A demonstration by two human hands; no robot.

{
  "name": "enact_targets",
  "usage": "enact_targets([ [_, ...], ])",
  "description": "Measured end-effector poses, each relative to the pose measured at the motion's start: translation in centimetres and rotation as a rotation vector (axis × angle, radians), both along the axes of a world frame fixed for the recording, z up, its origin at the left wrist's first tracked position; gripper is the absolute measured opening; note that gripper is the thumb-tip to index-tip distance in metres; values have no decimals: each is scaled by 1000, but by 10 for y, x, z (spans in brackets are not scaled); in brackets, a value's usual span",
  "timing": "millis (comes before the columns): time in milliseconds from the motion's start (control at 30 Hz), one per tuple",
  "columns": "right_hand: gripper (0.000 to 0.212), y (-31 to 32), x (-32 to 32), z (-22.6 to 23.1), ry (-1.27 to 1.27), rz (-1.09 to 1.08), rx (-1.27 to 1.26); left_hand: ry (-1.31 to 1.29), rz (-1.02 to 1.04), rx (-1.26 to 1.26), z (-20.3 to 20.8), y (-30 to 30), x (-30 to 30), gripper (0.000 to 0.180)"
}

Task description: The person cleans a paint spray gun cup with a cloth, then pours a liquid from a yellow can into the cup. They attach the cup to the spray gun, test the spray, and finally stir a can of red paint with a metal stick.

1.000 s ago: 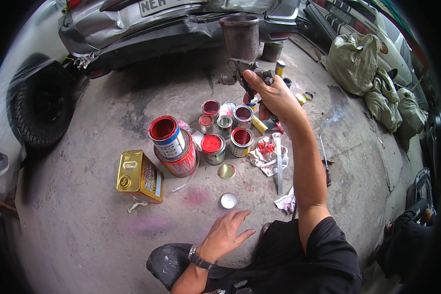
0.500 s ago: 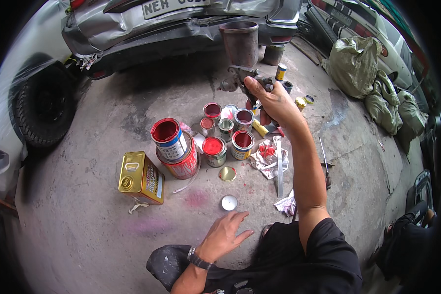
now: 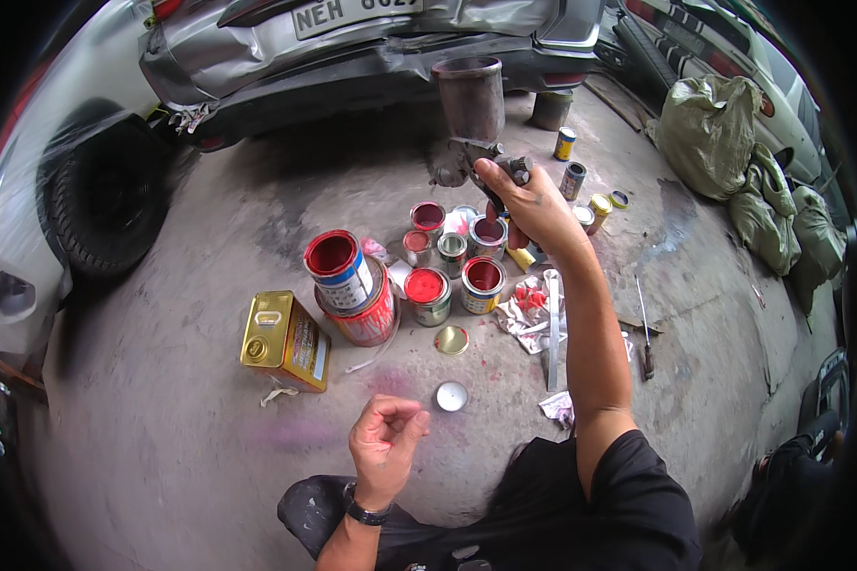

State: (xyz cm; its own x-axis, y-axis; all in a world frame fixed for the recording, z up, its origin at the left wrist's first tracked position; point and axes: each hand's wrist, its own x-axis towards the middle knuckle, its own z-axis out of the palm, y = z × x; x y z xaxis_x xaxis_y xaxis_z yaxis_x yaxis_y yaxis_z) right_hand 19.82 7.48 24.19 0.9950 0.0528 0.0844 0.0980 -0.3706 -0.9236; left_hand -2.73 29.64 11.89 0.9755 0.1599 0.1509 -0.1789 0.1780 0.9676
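Note:
My right hand (image 3: 533, 211) is wrapped round the handle of a spray gun (image 3: 471, 160), held out in front over the cans. A grey, paint-stained cup (image 3: 471, 100) stands upright on top of the gun. Near my knee, my left hand (image 3: 386, 447) is raised with its fingers curled in toward the thumb, and nothing shows in it. Closest to that hand lies a small round white lid (image 3: 451, 396) on the floor. Beyond it are a gold lid (image 3: 451, 340), an open can of bright red paint (image 3: 428, 293) and another of darker red (image 3: 483, 284).
At left, a blue-and-white can (image 3: 341, 276) sits on a larger red-smeared can (image 3: 369, 319), beside a gold rectangular tin (image 3: 281, 343). Stained rags (image 3: 528, 319), a metal strip (image 3: 553, 333) and a screwdriver (image 3: 646, 333) lie at right. A dented silver car (image 3: 352, 76) stands ahead; sacks (image 3: 700, 133) stand right.
My left hand has moved left and up, its spread fingers now curled in. My right hand still holds the spray gun up. The whole view has shifted slightly.

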Motion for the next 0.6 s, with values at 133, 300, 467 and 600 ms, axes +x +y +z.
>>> enact_targets([
  [133,66,0,6,-3,39,14,-29,-15,-59,-41,-1,14,-7,15],
  [300,70,3,16,-12,42,33,28,-114,-84,-102,36,2,3,43],
  [467,72,-17,20,-18,-33,4,97,-429,-205,50,119,-40,-13,64],
  [600,68,-13,14,-13,34,23,21,-786,30,-286,184,-129,-35,51],
])
